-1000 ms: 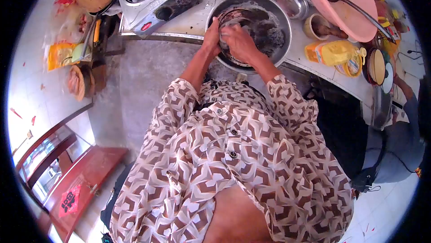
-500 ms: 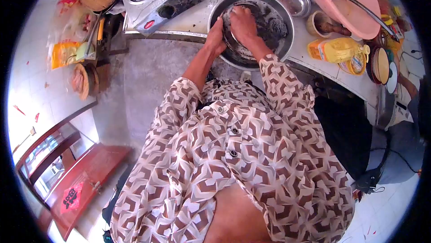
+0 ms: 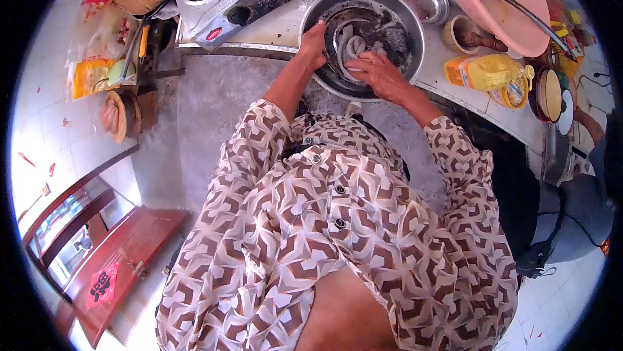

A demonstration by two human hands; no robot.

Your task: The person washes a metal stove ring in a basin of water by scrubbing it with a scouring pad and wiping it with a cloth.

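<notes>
A wide metal basin [image 3: 417, 59] with dark, sudsy water stands at the counter's front edge. Inside it lies a round, dark-rimmed metal piece [image 3: 332, 30], possibly a pan or a stove part; I cannot tell which. My left hand [image 3: 313, 47] grips its left edge at the basin's rim, thumb up. My right hand [image 3: 378, 73] is in the basin's lower part, its fingers closed on a crumpled grey cloth [image 3: 352, 47] that rests against the round piece. The fingertips are partly hidden in the cloth.
A gas stove [image 3: 237, 10] stands left of the basin. To the right are a small metal bowl [image 3: 423, 0], a mortar [image 3: 457, 34], a yellow oil bottle [image 3: 480, 73] and a pink basin [image 3: 519, 13] with a skimmer. Another person [image 3: 577, 208] is at far right.
My right hand has moved down and right within the basin, and the grey cloth now shows under its fingers. My left hand stays at the left edge.
</notes>
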